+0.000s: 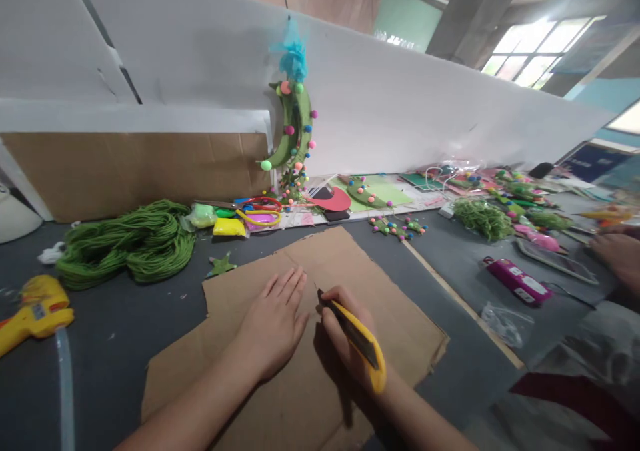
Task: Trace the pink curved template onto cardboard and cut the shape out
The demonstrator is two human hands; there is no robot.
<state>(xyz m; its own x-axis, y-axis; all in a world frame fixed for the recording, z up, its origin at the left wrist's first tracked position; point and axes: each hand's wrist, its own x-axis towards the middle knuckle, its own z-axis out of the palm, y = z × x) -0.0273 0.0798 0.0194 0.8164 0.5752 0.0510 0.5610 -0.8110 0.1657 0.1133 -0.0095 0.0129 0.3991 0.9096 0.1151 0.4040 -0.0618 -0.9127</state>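
Observation:
A sheet of brown cardboard with rough edges lies on the dark table in front of me. My left hand rests flat on it, fingers stretched out and pointing away from me. Just to the right, my right hand grips a yellow utility knife, its dark blade end pointing forward and left toward the cardboard. Whether the blade tip touches the surface I cannot tell. A faint line runs on the cardboard near the tip.
Green yarn and a yellow glue gun lie on the left. Scissors sit behind the cardboard. A green crescent decoration hangs at the white partition. On the right are a purple power bank-like box and another person's hand.

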